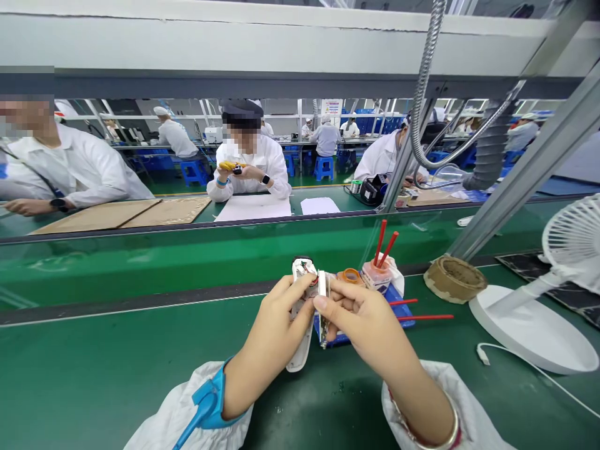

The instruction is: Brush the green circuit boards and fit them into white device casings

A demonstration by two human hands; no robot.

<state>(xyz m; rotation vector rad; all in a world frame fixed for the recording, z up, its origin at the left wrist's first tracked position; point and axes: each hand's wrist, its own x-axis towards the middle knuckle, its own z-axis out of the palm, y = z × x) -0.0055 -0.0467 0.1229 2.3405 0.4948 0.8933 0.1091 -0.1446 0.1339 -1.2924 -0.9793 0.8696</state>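
Note:
My left hand (285,315) grips a long white plastic housing (300,356), its open side showing a few wires near the top. Between the fingers of my right hand (359,312) is a narrow circuit board (323,325) with a white strip along its upper part, held upright beside the housing. Fingertips of both hands meet close to the wires, and they hide much of the housing's inside. A blue tray (403,310) lies just behind my right hand.
Red-handled sticks stand in a small pink jar (375,275) beside an orange tape roll (350,276). To the right are a brown round container (454,279), a white fan (529,325) and its cable. A green divider (187,269) runs across; co-workers sit beyond it.

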